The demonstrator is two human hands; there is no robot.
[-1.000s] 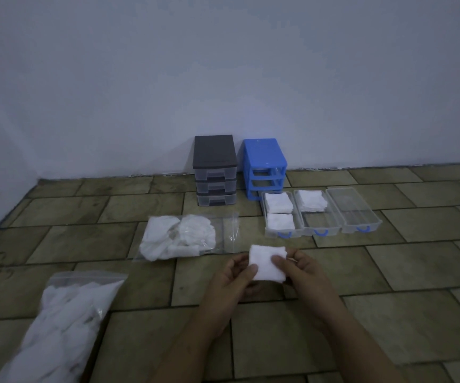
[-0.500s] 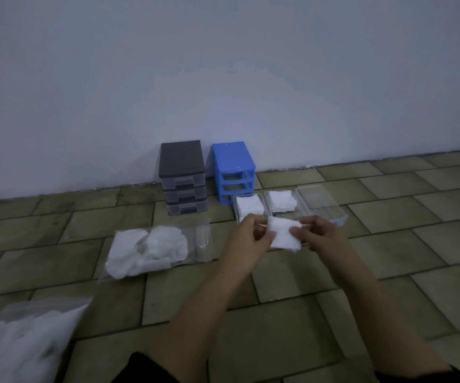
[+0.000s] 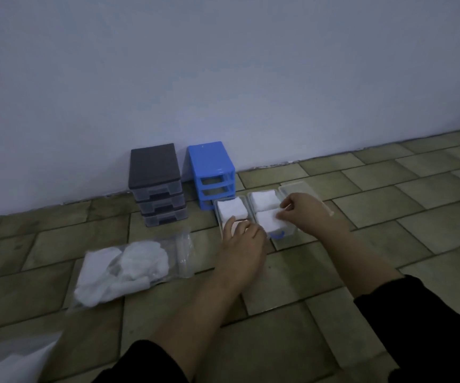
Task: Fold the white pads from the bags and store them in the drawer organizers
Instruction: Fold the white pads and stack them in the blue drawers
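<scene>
right hand (image 3: 303, 214): over the middle clear drawer (image 3: 285, 234), fingers curled and pinching the far edge of a folded white pad (image 3: 269, 220)
folded white pad: lying in the near half of the middle drawer, just in front of another folded pad (image 3: 263, 200) in the far half
left hand (image 3: 241, 239): resting at the near end of the left clear drawer (image 3: 217, 214), fingers bent down at its front; whether they grip anything cannot be told
left drawer: holds a folded pad (image 3: 233, 209) in its far half; near half hidden by the left hand
right drawer (image 3: 295, 187): mostly hidden behind the right hand
blue organizer frame (image 3: 211, 172): against the wall, its three slots open, just behind the drawers
black-topped organizer (image 3: 155, 183): left of the blue one, three clear drawers in place
clear bag of white pads (image 3: 129, 269): flat on the tiled floor (image 3: 389, 205), left of the left hand
second bag (image 3: 10, 363): at the lower left corner, partly cut off
</scene>
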